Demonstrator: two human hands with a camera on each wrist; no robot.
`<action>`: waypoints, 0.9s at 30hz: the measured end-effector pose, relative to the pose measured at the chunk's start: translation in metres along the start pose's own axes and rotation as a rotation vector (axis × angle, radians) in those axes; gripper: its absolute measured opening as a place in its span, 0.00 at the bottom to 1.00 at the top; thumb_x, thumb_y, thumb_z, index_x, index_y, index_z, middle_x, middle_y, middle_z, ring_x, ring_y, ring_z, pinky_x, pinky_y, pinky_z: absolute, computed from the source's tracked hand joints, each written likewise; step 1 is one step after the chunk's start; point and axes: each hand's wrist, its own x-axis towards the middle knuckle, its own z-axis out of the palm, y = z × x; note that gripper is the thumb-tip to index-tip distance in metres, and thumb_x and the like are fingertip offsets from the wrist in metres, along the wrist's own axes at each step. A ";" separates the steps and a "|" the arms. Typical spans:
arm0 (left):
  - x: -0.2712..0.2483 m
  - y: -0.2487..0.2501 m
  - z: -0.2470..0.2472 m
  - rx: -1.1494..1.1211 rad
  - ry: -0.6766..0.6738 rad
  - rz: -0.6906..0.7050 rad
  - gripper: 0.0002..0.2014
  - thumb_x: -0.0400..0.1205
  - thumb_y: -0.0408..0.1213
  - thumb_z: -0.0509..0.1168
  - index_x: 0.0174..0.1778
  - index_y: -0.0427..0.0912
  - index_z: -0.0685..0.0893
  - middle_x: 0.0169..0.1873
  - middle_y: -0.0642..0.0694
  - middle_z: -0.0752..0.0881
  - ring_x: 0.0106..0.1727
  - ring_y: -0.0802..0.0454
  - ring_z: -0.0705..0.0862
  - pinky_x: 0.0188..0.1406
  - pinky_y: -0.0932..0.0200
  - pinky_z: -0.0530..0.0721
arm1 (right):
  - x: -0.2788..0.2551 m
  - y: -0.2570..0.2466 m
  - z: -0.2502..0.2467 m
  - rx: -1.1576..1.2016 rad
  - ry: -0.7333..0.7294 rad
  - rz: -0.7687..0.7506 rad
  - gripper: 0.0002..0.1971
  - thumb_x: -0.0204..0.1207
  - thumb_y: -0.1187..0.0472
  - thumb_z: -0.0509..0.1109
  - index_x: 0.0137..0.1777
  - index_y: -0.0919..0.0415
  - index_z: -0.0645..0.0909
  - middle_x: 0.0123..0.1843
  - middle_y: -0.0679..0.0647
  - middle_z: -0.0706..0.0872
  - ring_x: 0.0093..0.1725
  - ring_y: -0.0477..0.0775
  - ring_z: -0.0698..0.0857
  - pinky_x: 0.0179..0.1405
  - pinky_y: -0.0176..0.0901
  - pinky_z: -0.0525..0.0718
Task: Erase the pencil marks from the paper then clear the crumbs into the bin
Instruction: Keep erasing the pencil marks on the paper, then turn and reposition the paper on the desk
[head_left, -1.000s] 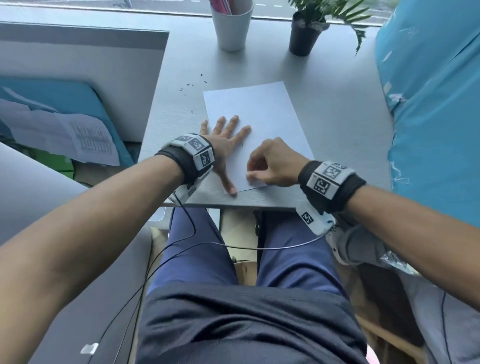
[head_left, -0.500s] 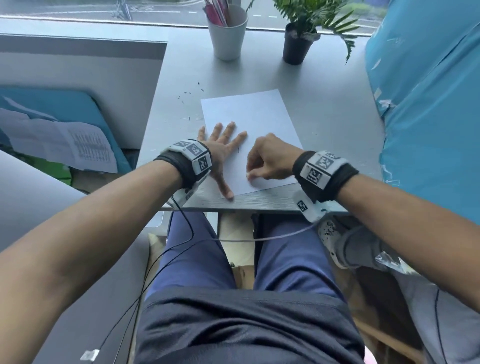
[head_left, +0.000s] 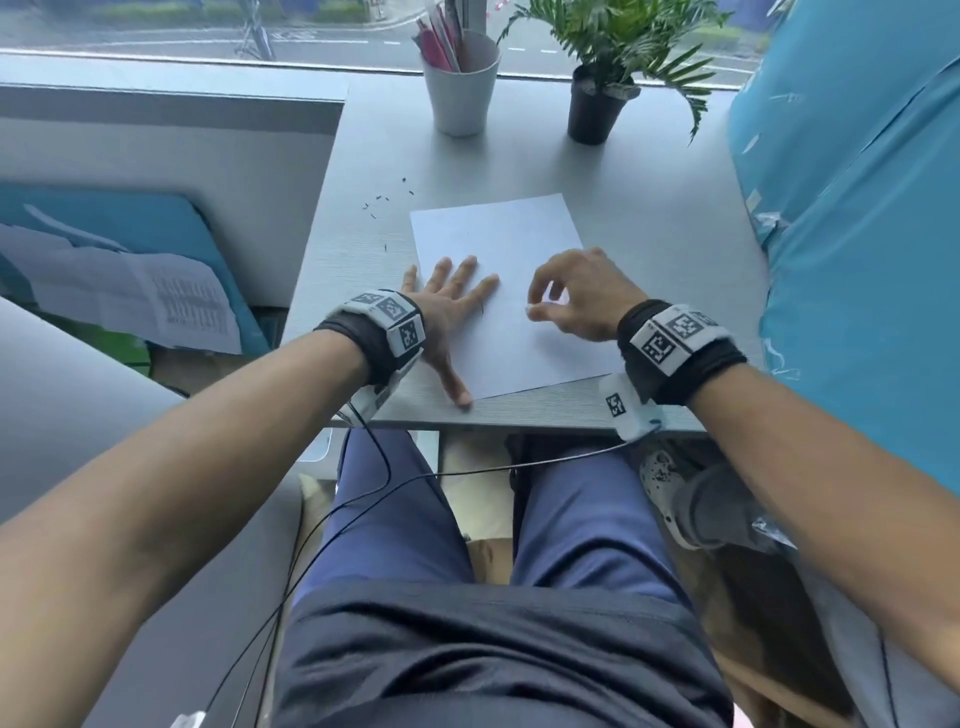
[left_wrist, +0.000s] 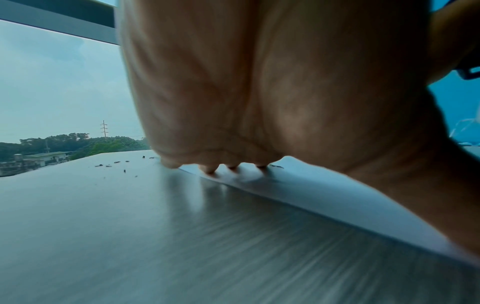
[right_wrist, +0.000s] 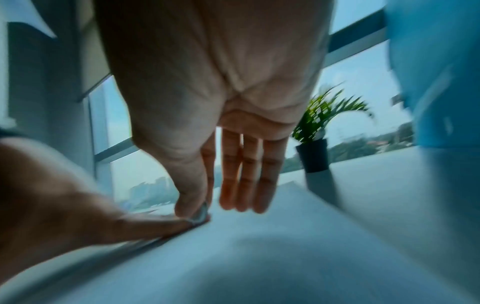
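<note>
A white sheet of paper (head_left: 498, 234) lies on the grey desk (head_left: 649, 218). My left hand (head_left: 457, 283) presses flat on the sheet's left edge with its fingers spread; the left wrist view shows its fingertips (left_wrist: 207, 169) on the paper (left_wrist: 311, 195). My right hand (head_left: 540, 307) hovers over the middle of the sheet. Its thumb and forefinger pinch a small pale eraser (right_wrist: 201, 214) while the other fingers (right_wrist: 246, 185) stretch out. Dark eraser crumbs (head_left: 382, 202) are scattered on the desk left of the paper's far corner. One short dark speck (head_left: 482, 309) lies beside my left forefinger.
A white cup of pens (head_left: 460, 88) and a potted plant (head_left: 595, 109) stand at the back of the desk by the window. A blue covered bulk (head_left: 857, 208) borders the desk on the right, and a grey partition (head_left: 171, 135) on the left.
My right hand has moved from the sheet's near edge up towards its middle, and its curled fingers have spread out. The left hand has stayed flat on the paper.
</note>
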 end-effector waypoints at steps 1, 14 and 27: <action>0.000 -0.004 0.002 -0.026 0.011 0.021 0.83 0.46 0.71 0.81 0.85 0.55 0.27 0.83 0.46 0.24 0.83 0.40 0.24 0.80 0.26 0.34 | 0.002 0.009 -0.003 -0.059 -0.006 0.052 0.04 0.72 0.51 0.77 0.40 0.48 0.86 0.53 0.49 0.88 0.58 0.55 0.83 0.63 0.49 0.78; -0.028 0.024 0.032 0.141 0.160 0.384 0.52 0.78 0.73 0.52 0.88 0.46 0.36 0.86 0.45 0.33 0.87 0.47 0.36 0.84 0.40 0.35 | 0.011 0.020 -0.001 -0.140 -0.036 0.147 0.04 0.69 0.52 0.79 0.40 0.50 0.90 0.44 0.46 0.88 0.58 0.57 0.81 0.61 0.50 0.81; -0.012 -0.032 0.013 0.127 0.136 -0.206 0.53 0.76 0.78 0.42 0.88 0.44 0.36 0.87 0.47 0.37 0.88 0.45 0.40 0.84 0.34 0.38 | 0.012 0.018 0.001 -0.079 -0.022 0.211 0.04 0.66 0.53 0.81 0.35 0.50 0.88 0.51 0.51 0.91 0.55 0.57 0.86 0.57 0.45 0.83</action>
